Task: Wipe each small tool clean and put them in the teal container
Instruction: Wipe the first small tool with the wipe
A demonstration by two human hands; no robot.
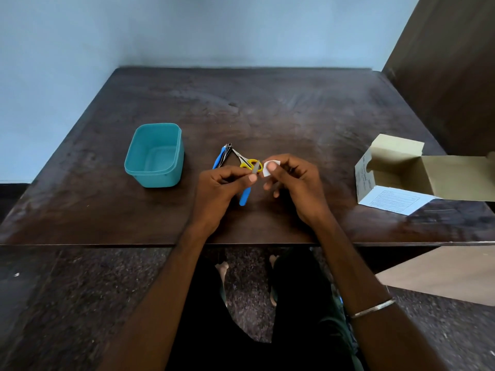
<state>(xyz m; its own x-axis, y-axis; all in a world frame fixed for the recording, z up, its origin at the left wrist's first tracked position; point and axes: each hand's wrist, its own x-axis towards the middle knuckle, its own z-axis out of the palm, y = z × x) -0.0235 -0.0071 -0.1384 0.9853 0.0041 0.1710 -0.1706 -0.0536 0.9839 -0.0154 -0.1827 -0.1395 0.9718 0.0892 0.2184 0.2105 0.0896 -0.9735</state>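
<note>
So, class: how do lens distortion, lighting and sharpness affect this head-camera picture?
Head view: the wide lens bows the table edges; lighting is dim and soft, with only faint shadows; the teal container looks sharp, while the small tool in the left hand is slightly blurred.

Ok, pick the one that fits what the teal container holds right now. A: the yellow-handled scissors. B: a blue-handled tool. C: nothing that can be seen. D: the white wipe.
C: the teal container shows only its bare floor, while the yellow-handled scissors lie on the table and the white wipe is pinched in the right hand.
</note>
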